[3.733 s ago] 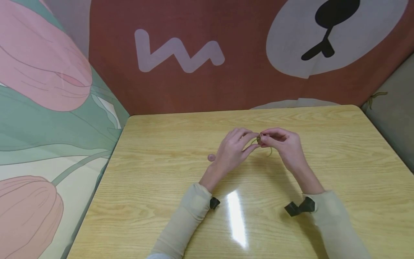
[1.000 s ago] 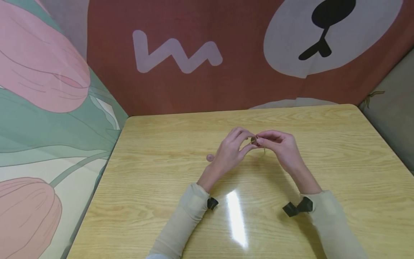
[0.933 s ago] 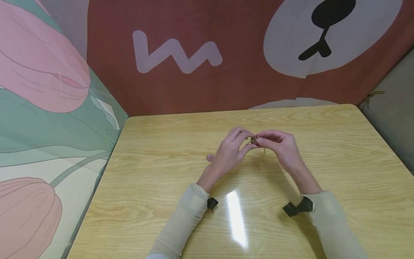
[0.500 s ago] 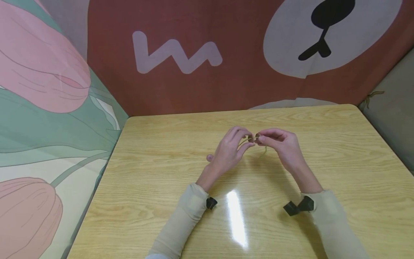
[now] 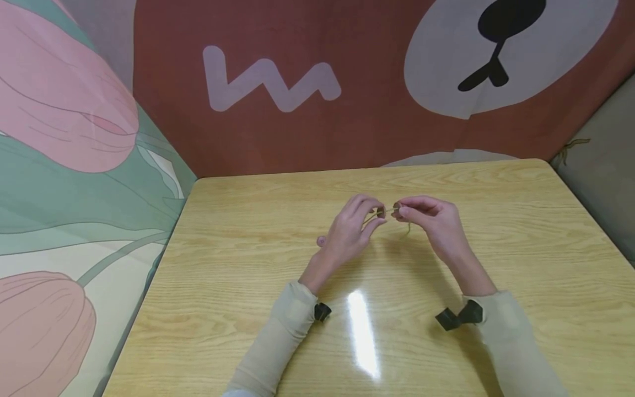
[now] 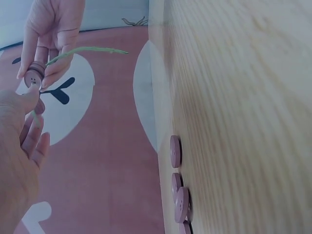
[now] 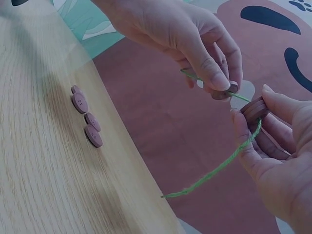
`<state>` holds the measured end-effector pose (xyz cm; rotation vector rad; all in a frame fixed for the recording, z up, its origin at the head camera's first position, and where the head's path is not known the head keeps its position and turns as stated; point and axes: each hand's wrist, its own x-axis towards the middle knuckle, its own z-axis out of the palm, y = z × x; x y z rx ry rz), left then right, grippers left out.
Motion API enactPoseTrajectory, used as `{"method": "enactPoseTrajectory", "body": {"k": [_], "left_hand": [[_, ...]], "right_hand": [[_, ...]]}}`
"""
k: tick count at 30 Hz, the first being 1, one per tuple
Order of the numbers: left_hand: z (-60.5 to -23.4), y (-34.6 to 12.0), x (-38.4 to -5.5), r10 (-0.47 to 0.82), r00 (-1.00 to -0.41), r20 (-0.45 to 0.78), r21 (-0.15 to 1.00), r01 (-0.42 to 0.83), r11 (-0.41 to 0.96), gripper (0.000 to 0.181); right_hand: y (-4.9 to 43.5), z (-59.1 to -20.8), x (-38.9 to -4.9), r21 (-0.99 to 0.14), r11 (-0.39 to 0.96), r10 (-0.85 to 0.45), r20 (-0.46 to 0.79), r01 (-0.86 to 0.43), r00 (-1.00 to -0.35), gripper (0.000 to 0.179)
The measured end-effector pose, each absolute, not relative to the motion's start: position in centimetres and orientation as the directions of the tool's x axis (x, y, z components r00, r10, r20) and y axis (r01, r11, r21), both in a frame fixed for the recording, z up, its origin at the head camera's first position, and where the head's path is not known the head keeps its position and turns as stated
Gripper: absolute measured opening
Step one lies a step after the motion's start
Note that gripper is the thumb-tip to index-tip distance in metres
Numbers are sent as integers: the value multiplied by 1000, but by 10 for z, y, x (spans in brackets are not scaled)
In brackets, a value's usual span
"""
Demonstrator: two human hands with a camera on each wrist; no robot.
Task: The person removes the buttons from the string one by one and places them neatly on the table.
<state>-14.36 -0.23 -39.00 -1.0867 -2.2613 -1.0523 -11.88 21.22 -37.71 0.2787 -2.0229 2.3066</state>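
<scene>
My left hand [image 5: 349, 231] pinches a round brown button [image 7: 222, 92] between thumb and fingers, with a green string [image 7: 239, 96] passing through it. A short distance to the right, my right hand [image 5: 439, 226] grips a small stack of similar buttons [image 7: 254, 110] on the same string. The string's other end hangs loose below the stack in the right wrist view. Both hands are raised above the wooden table, and a short stretch of string spans the gap between the held buttons.
Several more brown buttons [image 7: 79, 102] lie on the wooden table [image 5: 223, 309]; in the head view one button [image 5: 321, 241] shows beside the left wrist. A printed cloth [image 5: 372, 127] hangs behind the table's far edge.
A second ago the hands met at the buttons. They have since drawn slightly apart, the left button separating from the right hand's stack and string now showing between them.
</scene>
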Motion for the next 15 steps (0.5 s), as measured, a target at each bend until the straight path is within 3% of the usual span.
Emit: {"method": "enactPoseTrajectory", "body": {"k": [15], "left_hand": [[-392, -11, -144, 464, -608, 645, 428, 790, 439, 24]], "right_hand": [[214, -374, -119, -979, -132, -48, 164, -157, -985, 16]]}}
